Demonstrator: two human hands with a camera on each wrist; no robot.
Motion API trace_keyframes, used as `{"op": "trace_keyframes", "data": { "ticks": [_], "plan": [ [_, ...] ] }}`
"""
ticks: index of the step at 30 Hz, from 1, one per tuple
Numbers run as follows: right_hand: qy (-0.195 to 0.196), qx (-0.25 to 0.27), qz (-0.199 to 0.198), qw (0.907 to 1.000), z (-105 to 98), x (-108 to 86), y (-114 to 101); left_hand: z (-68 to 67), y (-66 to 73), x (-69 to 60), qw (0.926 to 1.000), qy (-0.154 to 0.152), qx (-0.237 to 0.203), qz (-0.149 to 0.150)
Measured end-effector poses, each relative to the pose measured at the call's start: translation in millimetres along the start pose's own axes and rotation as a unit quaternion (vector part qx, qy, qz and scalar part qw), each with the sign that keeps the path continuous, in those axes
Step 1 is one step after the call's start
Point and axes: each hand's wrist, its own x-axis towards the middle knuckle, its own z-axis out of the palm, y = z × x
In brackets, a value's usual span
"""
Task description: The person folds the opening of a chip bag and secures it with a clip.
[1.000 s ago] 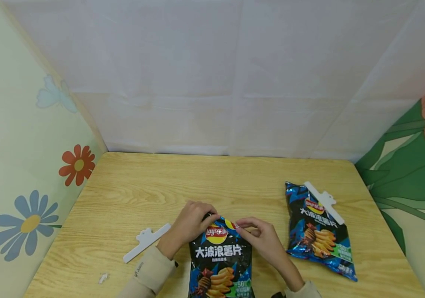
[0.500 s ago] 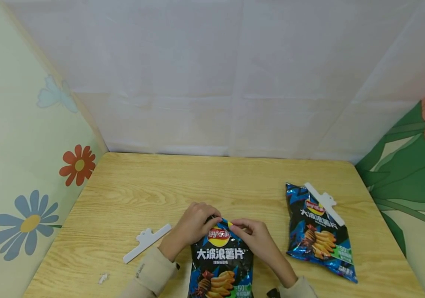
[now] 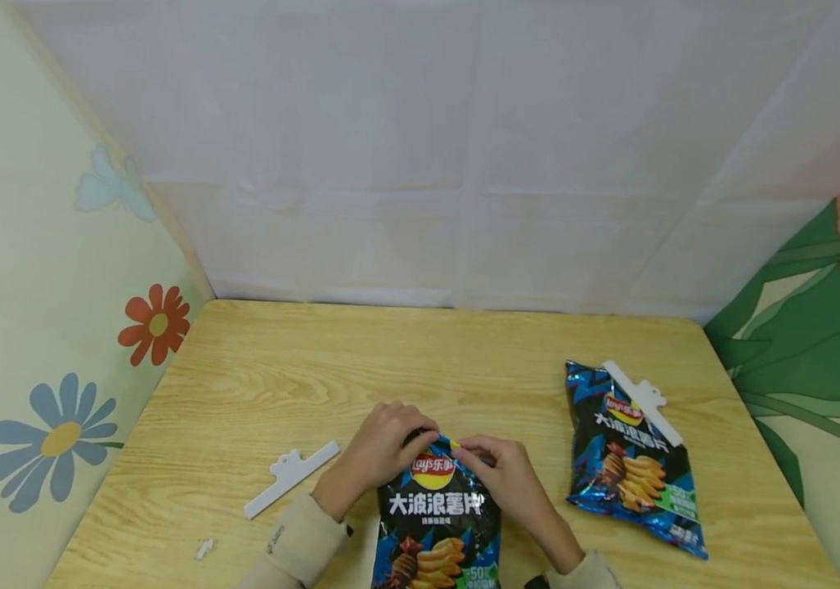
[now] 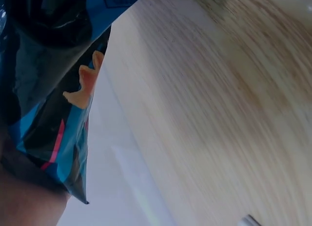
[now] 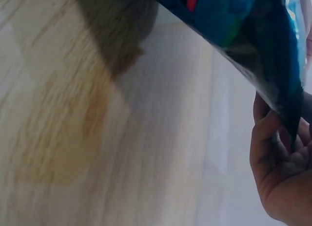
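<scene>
A dark blue and black bag of chips [image 3: 434,507] stands at the near middle of the table in the head view, its lower end cut off by the frame. My left hand [image 3: 383,442] grips its top left corner, thumb in front. At the top right my right hand [image 3: 508,474] pinches the folded-over upper edge between thumb and fingers. In the right wrist view curled fingers of the right hand [image 5: 282,172] hold the tapered end of the bag [image 5: 263,50]. The left wrist view has the bag [image 4: 53,80] beside part of the left hand [image 4: 29,201].
A white bag clip [image 3: 290,478] lies left of the hands on the wooden table [image 3: 302,360]. To the right lies a second chip bag [image 3: 629,466] with a white clip [image 3: 644,402] across its top. A small whitish scrap [image 3: 204,549] sits at the near left.
The right hand has shifted slightly left and down along the bag's top edge, and less of the yellow edge shows. The bag has moved slightly right. The left hand has hardly moved.
</scene>
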Motion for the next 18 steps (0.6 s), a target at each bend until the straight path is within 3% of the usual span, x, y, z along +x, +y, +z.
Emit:
{"op": "trace_keyframes", "data": {
  "ticks": [18],
  "plan": [
    [0.007,-0.012,0.008,0.9999,0.4,-0.2,3.8,-13.5,-17.8,-12.9,0.9994,0.024,-0.012,-0.021]
  ]
}}
